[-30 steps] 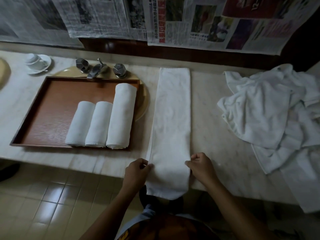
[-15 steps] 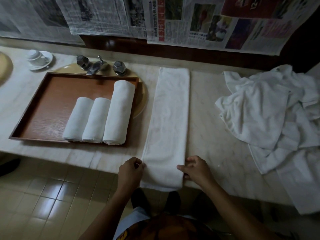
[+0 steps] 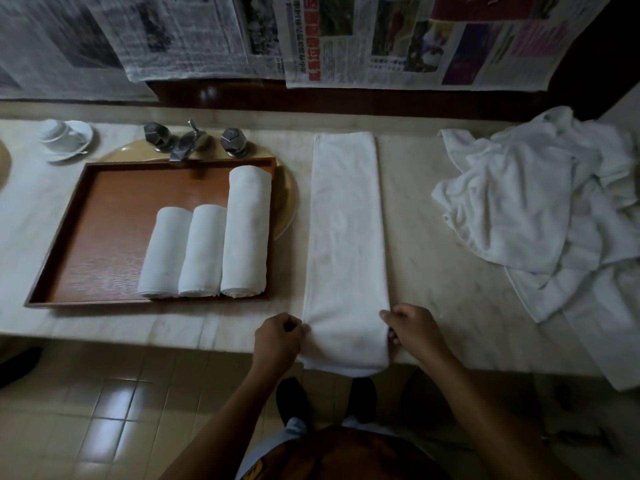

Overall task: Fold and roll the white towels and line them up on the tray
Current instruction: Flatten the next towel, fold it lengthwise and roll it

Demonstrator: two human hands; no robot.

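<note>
No word or number can be read for certain; the newspaper sheets [image 3: 194, 36] hanging at the back from ten to twelve o'clock carry columns of small grey print, all too blurred to make out; the colour sheet [image 3: 398, 46] at one o'clock bears a vertical red headline [image 3: 313, 39] down its left edge and dark lines of dense characters, none legible. At six o'clock a yellow mark [image 3: 255, 470] on the person's dark shirt [image 3: 346, 455] is cut off and unreadable
</note>
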